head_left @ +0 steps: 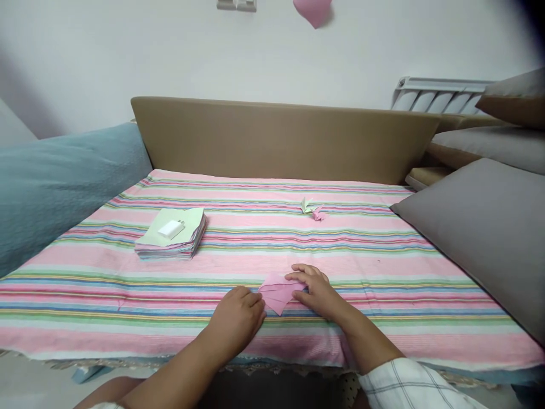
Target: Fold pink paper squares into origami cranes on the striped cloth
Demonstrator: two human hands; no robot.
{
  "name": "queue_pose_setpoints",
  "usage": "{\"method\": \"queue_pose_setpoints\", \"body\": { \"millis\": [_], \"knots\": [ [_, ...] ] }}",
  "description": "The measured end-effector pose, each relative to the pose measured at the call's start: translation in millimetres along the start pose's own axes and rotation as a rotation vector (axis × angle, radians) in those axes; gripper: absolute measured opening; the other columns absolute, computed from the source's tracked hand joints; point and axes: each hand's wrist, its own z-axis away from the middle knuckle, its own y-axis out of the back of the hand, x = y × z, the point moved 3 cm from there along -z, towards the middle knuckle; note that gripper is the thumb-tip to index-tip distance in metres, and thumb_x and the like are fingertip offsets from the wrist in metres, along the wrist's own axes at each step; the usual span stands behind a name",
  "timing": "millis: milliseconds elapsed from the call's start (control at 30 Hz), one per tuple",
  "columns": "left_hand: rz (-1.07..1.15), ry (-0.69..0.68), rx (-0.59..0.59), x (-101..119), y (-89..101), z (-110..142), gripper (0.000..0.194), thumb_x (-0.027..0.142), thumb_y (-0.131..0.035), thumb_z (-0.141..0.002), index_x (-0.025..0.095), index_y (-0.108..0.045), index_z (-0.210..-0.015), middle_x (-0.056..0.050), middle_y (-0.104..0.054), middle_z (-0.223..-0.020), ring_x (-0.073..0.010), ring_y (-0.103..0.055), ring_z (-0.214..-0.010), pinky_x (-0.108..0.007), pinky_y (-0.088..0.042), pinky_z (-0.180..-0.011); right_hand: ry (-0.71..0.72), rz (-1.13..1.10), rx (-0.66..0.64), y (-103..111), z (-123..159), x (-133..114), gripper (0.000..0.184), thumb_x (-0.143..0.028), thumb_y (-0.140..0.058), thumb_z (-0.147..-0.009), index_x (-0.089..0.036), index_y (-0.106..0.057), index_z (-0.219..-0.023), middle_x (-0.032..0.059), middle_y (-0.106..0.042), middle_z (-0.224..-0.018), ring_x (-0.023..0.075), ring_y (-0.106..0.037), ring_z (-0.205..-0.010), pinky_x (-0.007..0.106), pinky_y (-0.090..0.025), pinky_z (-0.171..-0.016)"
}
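Note:
A folded piece of pink origami paper (277,294) with crease lines lies near the front of the striped cloth. My left hand (239,311) has its fingers curled and closed on the paper's left corner. At the right corner, my right hand (315,291) holds the paper between thumb and fingers, with the fingertips on its upper edge. Farther back on the cloth sit two small folded paper birds, a pale green one (305,205) and a pink one (318,214), side by side.
A stack of coloured paper sheets (172,250) stands at the left with a white plug adapter (171,229) on top. Everything rests on a striped cloth (238,218). Grey cushions (481,227) pile up at the right, a blue-covered armrest (72,182) is left, and a brown backrest (276,139) stands behind.

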Motion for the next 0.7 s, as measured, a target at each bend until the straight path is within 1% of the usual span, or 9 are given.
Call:
{"method": "queue_pose_setpoints", "body": {
  "millis": [100,233,300,400,433,467,533,600,700],
  "knots": [
    [-0.007,0.043,-0.057,-4,6.4,0,0.024,0.025,-0.044,-0.088,0.019,-0.065,-0.078,-0.005,-0.063,-0.07,-0.0173,-0.057,-0.073,-0.032,-0.046,-0.072,0.013,0.009,0.002,0,0,0,0.041,-0.027,-0.058,-0.072,-0.034,-0.059,-0.112,0.0013,-0.047,-0.13,0.0239,-0.037,-0.121,0.043,-0.024,-0.099],
    [-0.081,0.124,-0.148,-10,17.8,-2,0.031,0.03,-0.044,-0.088,0.018,-0.063,-0.067,-0.005,-0.062,-0.063,-0.0187,-0.057,-0.065,-0.033,-0.045,-0.064,0.057,0.014,0.008,1,1,-3,0.04,-0.026,-0.057,-0.073,-0.035,-0.059,-0.112,0.0002,-0.049,-0.127,0.023,-0.039,-0.119,0.043,-0.024,-0.099],
    [-0.095,0.124,-0.117,-7,22.0,-4,0.033,0.03,-0.043,-0.088,0.018,-0.061,-0.063,-0.004,-0.06,-0.059,-0.0185,-0.056,-0.062,-0.032,-0.044,-0.061,0.075,0.019,0.015,1,2,-5,0.04,-0.024,-0.056,-0.073,-0.034,-0.059,-0.112,0.0001,-0.051,-0.126,0.0225,-0.04,-0.117,0.043,-0.023,-0.099],
    [0.012,-0.004,0.001,8,21.3,-6,0.03,0.025,-0.042,-0.088,0.018,-0.059,-0.065,-0.003,-0.061,-0.064,-0.0163,-0.055,-0.065,-0.031,-0.044,-0.065,0.086,0.027,0.021,0,1,-6,0.039,-0.023,-0.055,-0.073,-0.033,-0.06,-0.11,0.0001,-0.053,-0.124,0.022,-0.042,-0.116,0.042,-0.024,-0.099],
    [0.064,-0.065,0.028,16,18.9,-6,0.025,0.024,-0.043,-0.087,0.018,-0.059,-0.068,-0.003,-0.064,-0.074,-0.0159,-0.056,-0.072,-0.03,-0.044,-0.07,0.085,0.029,0.02,0,1,-6,0.039,-0.023,-0.055,-0.073,-0.033,-0.06,-0.11,0.0002,-0.053,-0.124,0.0219,-0.042,-0.116,0.042,-0.024,-0.099],
    [0.098,-0.115,0.039,23,15.6,-7,0.019,0.023,-0.045,-0.087,0.018,-0.06,-0.076,-0.004,-0.066,-0.09,-0.0165,-0.057,-0.084,-0.031,-0.044,-0.078,0.084,0.029,0.018,0,1,-6,0.039,-0.022,-0.054,-0.073,-0.033,-0.061,-0.11,0.0003,-0.053,-0.124,0.0221,-0.042,-0.115,0.042,-0.024,-0.099],
    [0.114,-0.173,-0.017,35,6.5,-7,0.011,0.025,-0.051,-0.084,0.018,-0.059,-0.086,-0.006,-0.059,-0.115,-0.0191,-0.052,-0.1,-0.033,-0.04,-0.088,0.079,0.029,0.011,0,1,-6,0.04,-0.023,-0.054,-0.073,-0.033,-0.06,-0.11,0.0006,-0.053,-0.124,0.0227,-0.042,-0.116,0.042,-0.024,-0.099],
    [0.091,-0.164,-0.114,41,-2.5,-7,0.022,0.033,-0.059,-0.079,0.018,-0.056,-0.094,-0.008,-0.05,-0.129,-0.0233,-0.047,-0.107,-0.039,-0.038,-0.091,0.081,0.026,0.009,0,1,-6,0.04,-0.023,-0.053,-0.073,-0.033,-0.06,-0.111,0.0009,-0.052,-0.124,0.0231,-0.042,-0.116,0.042,-0.024,-0.099],
    [0.064,-0.133,-0.215,42,-10.9,-6,0.037,0.039,-0.066,-0.073,0.019,-0.053,-0.101,-0.008,-0.046,-0.133,-0.0258,-0.045,-0.109,-0.043,-0.036,-0.092,0.089,0.023,0.019,0,2,-6,0.04,-0.023,-0.054,-0.072,-0.032,-0.06,-0.11,0.001,-0.053,-0.124,0.0224,-0.042,-0.116,0.041,-0.025,-0.099]
  ]
}}
